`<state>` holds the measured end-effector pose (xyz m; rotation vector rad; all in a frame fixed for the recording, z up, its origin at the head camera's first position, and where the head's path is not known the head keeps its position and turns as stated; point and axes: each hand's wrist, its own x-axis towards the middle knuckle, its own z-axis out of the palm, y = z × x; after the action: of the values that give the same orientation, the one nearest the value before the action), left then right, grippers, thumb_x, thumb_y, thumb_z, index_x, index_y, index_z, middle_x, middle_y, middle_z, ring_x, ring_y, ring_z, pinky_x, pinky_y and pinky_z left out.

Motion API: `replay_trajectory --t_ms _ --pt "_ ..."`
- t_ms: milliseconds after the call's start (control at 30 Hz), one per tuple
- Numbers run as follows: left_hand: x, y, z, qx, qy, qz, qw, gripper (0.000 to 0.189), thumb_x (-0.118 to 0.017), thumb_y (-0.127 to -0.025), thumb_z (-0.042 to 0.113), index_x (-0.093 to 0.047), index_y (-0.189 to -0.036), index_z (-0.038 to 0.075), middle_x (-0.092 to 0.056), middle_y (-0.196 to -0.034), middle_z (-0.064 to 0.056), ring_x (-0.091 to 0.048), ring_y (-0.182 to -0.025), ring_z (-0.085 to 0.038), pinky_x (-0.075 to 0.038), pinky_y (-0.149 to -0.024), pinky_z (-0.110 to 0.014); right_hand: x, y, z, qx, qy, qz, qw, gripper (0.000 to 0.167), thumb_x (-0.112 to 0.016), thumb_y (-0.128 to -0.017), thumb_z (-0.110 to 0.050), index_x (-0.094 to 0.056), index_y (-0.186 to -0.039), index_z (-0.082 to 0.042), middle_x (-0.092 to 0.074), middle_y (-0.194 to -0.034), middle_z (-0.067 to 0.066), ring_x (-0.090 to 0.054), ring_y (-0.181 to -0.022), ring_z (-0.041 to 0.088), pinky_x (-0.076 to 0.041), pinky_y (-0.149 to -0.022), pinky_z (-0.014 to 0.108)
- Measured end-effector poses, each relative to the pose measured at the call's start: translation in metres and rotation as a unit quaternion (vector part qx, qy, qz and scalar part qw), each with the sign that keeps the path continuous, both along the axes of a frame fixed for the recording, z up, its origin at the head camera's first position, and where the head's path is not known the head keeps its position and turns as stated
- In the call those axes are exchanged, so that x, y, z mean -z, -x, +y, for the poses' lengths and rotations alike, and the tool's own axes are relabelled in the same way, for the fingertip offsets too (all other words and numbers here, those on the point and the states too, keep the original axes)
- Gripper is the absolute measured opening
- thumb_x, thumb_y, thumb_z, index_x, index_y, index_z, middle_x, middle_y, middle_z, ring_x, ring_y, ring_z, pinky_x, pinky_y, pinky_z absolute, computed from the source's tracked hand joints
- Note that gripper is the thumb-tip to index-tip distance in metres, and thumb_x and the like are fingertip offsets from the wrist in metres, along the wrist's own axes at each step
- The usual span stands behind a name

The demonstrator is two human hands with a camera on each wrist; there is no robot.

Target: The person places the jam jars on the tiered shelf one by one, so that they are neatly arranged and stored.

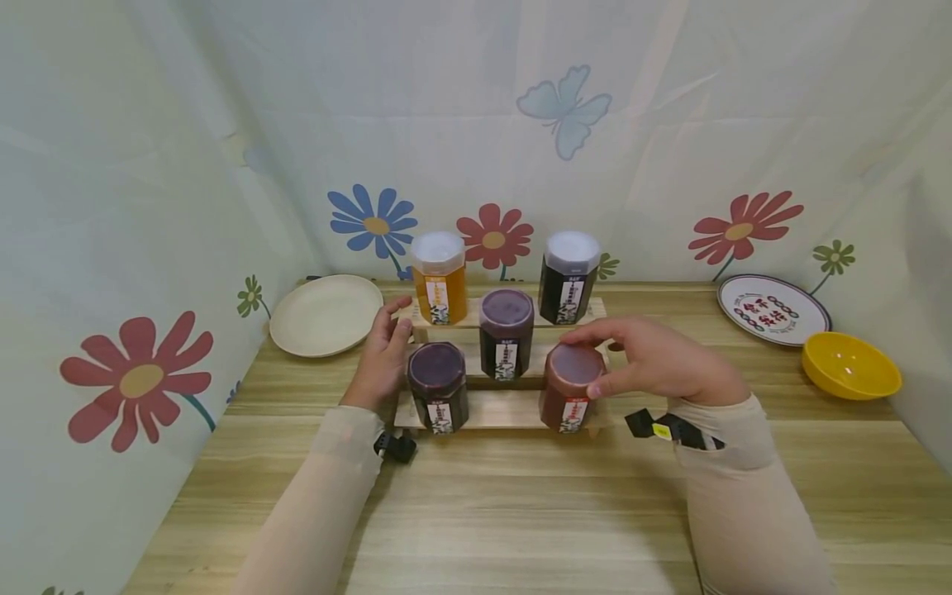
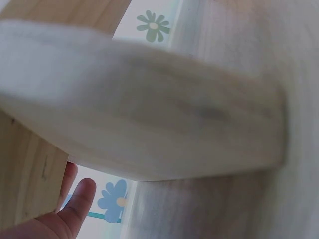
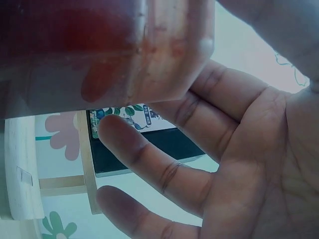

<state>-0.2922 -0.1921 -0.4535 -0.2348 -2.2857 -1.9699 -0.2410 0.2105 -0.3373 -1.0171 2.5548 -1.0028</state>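
A reddish-brown jar (image 1: 573, 387) stands at the right end of the lowest step of a tiered wooden rack (image 1: 513, 406). My right hand (image 1: 654, 359) pinches it near the lid, thumb in front and a finger behind; its other fingers spread loosely in the right wrist view. At the rack's left end, my left hand (image 1: 381, 357) rests against the side with fingers relaxed, partly hidden behind the wood in the left wrist view. A dark jar (image 1: 437, 388) sits at the lower left, a purple one (image 1: 506, 335) on the middle step. Up top are an orange jar (image 1: 440, 281) and a black jar (image 1: 568, 281).
Left of the rack lies a cream plate (image 1: 327, 316) by the wall cloth. On the far right, a white plate with red characters (image 1: 773, 309) sits behind a yellow bowl (image 1: 851, 368). Flower-printed cloth encloses the wooden table (image 1: 513, 512) at the back and sides.
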Motion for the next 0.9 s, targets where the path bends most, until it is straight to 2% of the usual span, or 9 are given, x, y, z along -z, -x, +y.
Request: replay_trajectory --t_ms 367,700,900 --pt "0.0014 0.0011 -0.0015 -0.002 0.018 0.010 0.9998 0.047 -0.041 -0.116 0.028 -0.037 -0.160 0.015 -0.042 -0.158 -0.022 -0.043 -0.142 -0.040 -0.034 -0.118 -0.059 -0.0010 -0.0014 -0.0008 0.002 -0.004 0.002 1.0000 0.064 -0.091 -0.085 -0.024 -0.066 -0.143 -0.010 -0.066 -0.143 0.009 -0.059 -0.131 0.031 -0.048 -0.108 0.058" --pt "0.0002 0.0029 -0.0022 0.004 0.022 -0.002 0.9997 0.048 -0.037 -0.116 0.017 -0.031 -0.162 0.008 -0.034 -0.165 -0.025 -0.039 -0.146 -0.045 -0.032 -0.119 -0.060 -0.0012 -0.0018 -0.0014 0.000 -0.005 -0.001 1.0000 0.064 -0.090 -0.085 -0.023 -0.065 -0.143 -0.010 -0.065 -0.144 0.009 -0.059 -0.131 0.031 -0.048 -0.108 0.058" --pt "0.0029 0.0035 -0.0024 0.001 0.023 0.009 0.9997 0.047 -0.039 -0.116 0.023 -0.034 -0.161 0.012 -0.038 -0.163 -0.023 -0.041 -0.144 -0.043 -0.033 -0.119 -0.059 -0.0010 -0.0020 -0.0020 0.003 -0.005 0.000 1.0000 0.066 -0.091 -0.085 -0.024 -0.065 -0.143 -0.009 -0.065 -0.145 0.010 -0.059 -0.131 0.031 -0.047 -0.109 0.059"
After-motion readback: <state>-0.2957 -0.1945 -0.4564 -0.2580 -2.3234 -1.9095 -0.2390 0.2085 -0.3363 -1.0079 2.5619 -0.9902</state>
